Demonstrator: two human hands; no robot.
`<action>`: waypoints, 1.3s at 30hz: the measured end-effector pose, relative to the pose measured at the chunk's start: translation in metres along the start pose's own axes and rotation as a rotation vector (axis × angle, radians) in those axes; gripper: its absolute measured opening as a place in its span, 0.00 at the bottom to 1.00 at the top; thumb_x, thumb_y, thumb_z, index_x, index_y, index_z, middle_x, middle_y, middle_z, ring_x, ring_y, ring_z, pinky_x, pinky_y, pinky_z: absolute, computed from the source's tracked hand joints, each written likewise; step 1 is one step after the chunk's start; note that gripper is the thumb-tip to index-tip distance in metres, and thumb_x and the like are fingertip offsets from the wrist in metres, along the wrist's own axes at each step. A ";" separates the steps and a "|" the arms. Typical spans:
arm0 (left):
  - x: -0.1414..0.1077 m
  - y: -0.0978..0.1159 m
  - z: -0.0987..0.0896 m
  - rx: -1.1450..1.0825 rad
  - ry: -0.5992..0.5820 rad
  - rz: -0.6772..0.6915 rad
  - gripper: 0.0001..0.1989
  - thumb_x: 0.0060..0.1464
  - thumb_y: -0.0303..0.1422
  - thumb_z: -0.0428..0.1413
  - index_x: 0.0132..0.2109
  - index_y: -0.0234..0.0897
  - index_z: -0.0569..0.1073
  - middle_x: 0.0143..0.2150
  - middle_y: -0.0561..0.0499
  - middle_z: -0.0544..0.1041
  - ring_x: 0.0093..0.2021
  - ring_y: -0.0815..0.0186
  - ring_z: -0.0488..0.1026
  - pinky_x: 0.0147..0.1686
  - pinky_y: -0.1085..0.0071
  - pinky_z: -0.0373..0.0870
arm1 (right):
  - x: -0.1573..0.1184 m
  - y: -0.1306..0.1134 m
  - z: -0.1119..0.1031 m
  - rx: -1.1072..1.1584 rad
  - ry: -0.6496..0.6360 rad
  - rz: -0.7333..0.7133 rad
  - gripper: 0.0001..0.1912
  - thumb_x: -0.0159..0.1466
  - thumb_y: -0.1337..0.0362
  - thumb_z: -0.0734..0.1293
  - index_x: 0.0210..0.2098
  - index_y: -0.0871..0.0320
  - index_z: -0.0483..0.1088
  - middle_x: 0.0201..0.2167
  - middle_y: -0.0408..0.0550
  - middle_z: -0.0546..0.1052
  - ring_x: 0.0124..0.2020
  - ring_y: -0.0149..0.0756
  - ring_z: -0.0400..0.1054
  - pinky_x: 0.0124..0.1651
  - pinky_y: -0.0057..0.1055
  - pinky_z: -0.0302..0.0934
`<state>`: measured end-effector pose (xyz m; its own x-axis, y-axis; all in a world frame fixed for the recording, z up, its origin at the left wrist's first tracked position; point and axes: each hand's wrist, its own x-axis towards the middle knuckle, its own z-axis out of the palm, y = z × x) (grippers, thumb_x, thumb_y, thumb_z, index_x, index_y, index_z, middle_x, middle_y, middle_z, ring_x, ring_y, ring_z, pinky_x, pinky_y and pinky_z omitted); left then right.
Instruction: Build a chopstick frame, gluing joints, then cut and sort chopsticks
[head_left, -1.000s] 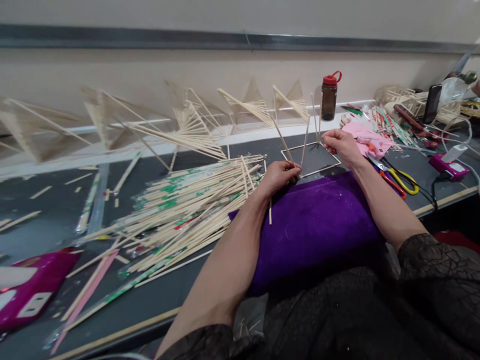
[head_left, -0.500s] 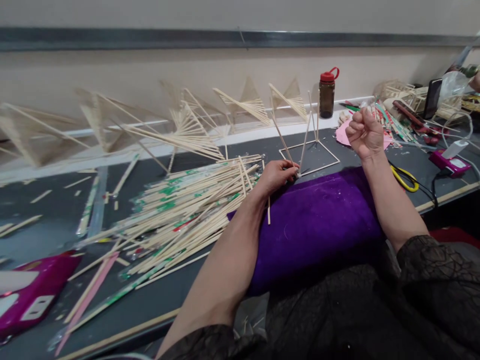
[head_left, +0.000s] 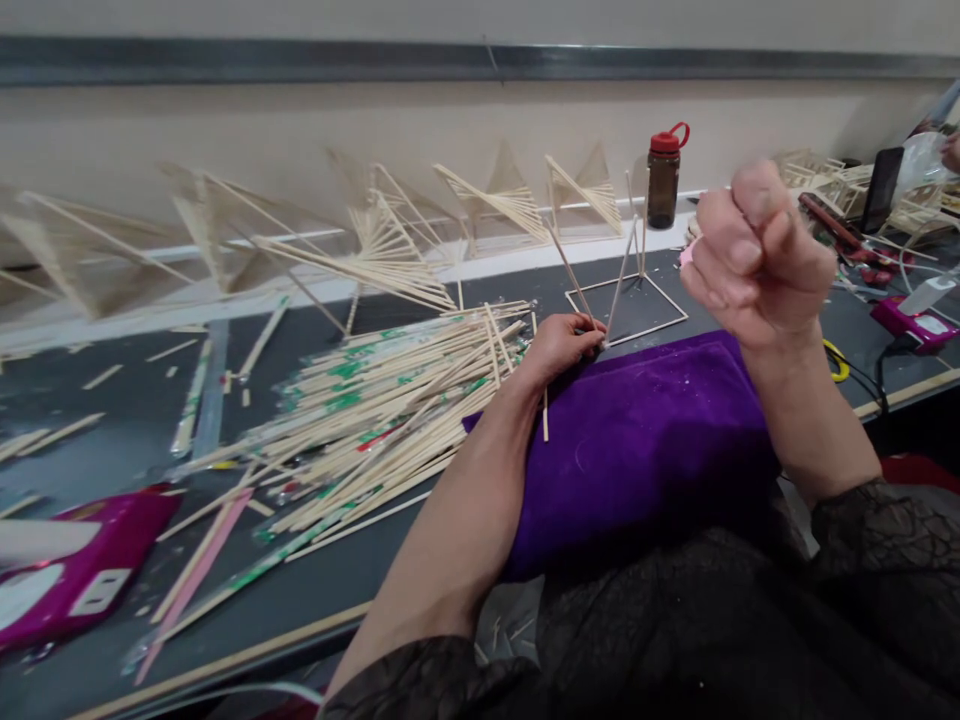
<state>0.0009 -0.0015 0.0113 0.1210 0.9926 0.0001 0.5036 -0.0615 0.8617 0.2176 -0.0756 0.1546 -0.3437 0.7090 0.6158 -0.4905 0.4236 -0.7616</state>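
A frame of thin wooden sticks [head_left: 651, 330] has a four-sided base on the dark table, with sticks rising from its corners. At its near left corner, the fingers of my left hand [head_left: 564, 345] are closed around the foot of a slanted stick. My right hand [head_left: 761, 255] is raised in front of my body to the right, its fingers curled and pressed together. Whether it holds something small cannot be made out. Below both hands lies a purple cloth [head_left: 645, 450]. Many loose sticks [head_left: 405, 400], some in wrappers, are heaped left of my left hand.
Several stick structures [head_left: 390, 250] stand along the wall. A brown bottle with a red lid [head_left: 663, 185] is behind the frame. Magenta devices lie at the left [head_left: 82, 560] and right [head_left: 911, 325]. Yellow-handled scissors [head_left: 836, 362] are partly hidden behind my right arm.
My right hand has come up and closer to the camera, looking larger and slightly blurred. My left hand keeps its hold at the frame's corner. The view has shifted slightly.
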 end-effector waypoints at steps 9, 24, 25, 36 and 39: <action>0.001 0.002 0.000 0.019 0.003 0.032 0.11 0.47 0.33 0.57 0.36 0.32 0.79 0.26 0.50 0.77 0.24 0.69 0.70 0.27 0.73 0.65 | -0.009 0.044 -0.028 -0.245 -0.118 0.388 0.12 0.53 0.61 0.75 0.27 0.57 0.68 0.18 0.39 0.72 0.16 0.24 0.67 0.18 0.20 0.59; 0.009 -0.007 -0.002 -0.003 -0.033 0.101 0.07 0.43 0.29 0.57 0.30 0.34 0.80 0.24 0.50 0.76 0.26 0.68 0.69 0.28 0.72 0.63 | 0.006 0.146 -0.036 -0.500 0.138 0.671 0.05 0.57 0.74 0.66 0.32 0.60 0.70 0.21 0.37 0.72 0.19 0.24 0.66 0.22 0.21 0.55; 0.009 -0.008 -0.003 -0.016 -0.037 0.099 0.07 0.42 0.29 0.58 0.30 0.34 0.80 0.24 0.51 0.76 0.26 0.68 0.69 0.28 0.72 0.63 | 0.006 0.147 -0.037 -0.512 0.135 0.664 0.04 0.58 0.73 0.65 0.32 0.60 0.70 0.20 0.37 0.72 0.19 0.24 0.66 0.22 0.21 0.55; 0.022 -0.022 0.002 0.088 0.012 0.169 0.06 0.39 0.31 0.62 0.29 0.35 0.80 0.27 0.51 0.75 0.31 0.65 0.71 0.32 0.71 0.63 | 0.002 0.166 -0.045 -0.860 0.009 0.532 0.09 0.64 0.64 0.62 0.29 0.59 0.70 0.21 0.40 0.75 0.23 0.27 0.70 0.29 0.22 0.60; 0.024 -0.021 0.001 0.150 0.008 0.173 0.07 0.39 0.33 0.62 0.29 0.35 0.80 0.26 0.52 0.75 0.31 0.65 0.71 0.33 0.70 0.62 | 0.003 0.167 -0.044 -0.886 0.014 0.537 0.11 0.65 0.65 0.61 0.28 0.59 0.70 0.22 0.41 0.76 0.23 0.28 0.71 0.33 0.23 0.63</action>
<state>-0.0065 0.0236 -0.0074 0.2102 0.9667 0.1456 0.5974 -0.2449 0.7636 0.1696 0.0217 0.0205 -0.3312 0.9311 0.1531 0.4920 0.3089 -0.8140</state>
